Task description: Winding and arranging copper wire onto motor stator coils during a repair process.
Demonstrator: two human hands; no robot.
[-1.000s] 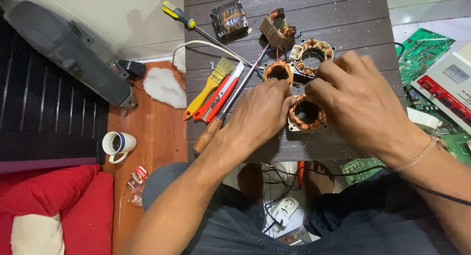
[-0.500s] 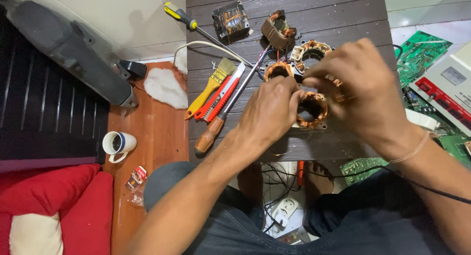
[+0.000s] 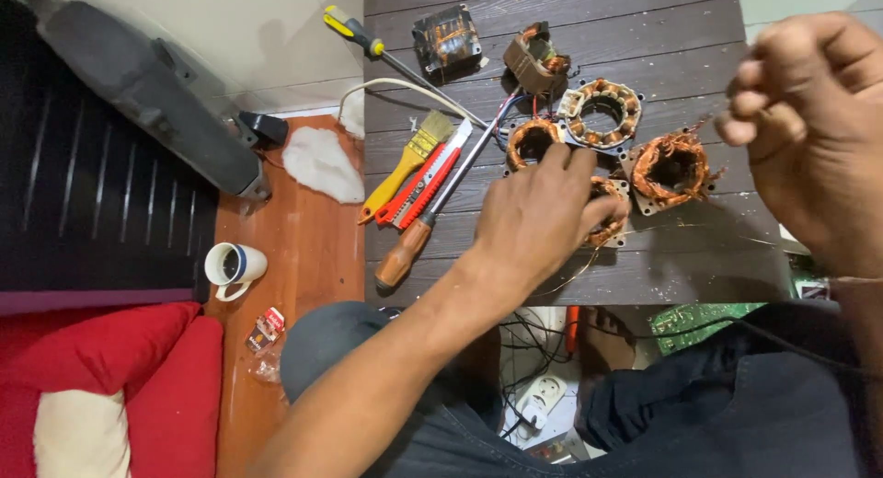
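Note:
My left hand [image 3: 538,225] presses down on a copper-wound motor stator [image 3: 609,231] on the dark wooden table [image 3: 644,18], and its fingers cover most of the stator. My right hand [image 3: 809,128] is raised at the right edge, above the table, with thumb and fingertips pinched together. I cannot make out any wire in that pinch. Three more copper stators lie just beyond: one rusty and frayed [image 3: 674,170], one with a white frame [image 3: 602,110], and a small one [image 3: 532,139]. Thin loose copper strands lie on the table near my left hand.
A yellow brush [image 3: 414,161], a red utility knife [image 3: 428,184] and a wooden-handled screwdriver [image 3: 405,253] lie left of my hand. Two small transformers [image 3: 446,38] sit at the back. A mug [image 3: 230,264] stands on the floor, with a power strip [image 3: 538,400] under the table.
My right hand has lifted off the stators and pulled up to the right. The rusty stator it covered now lies bare. My left hand stays on its stator.

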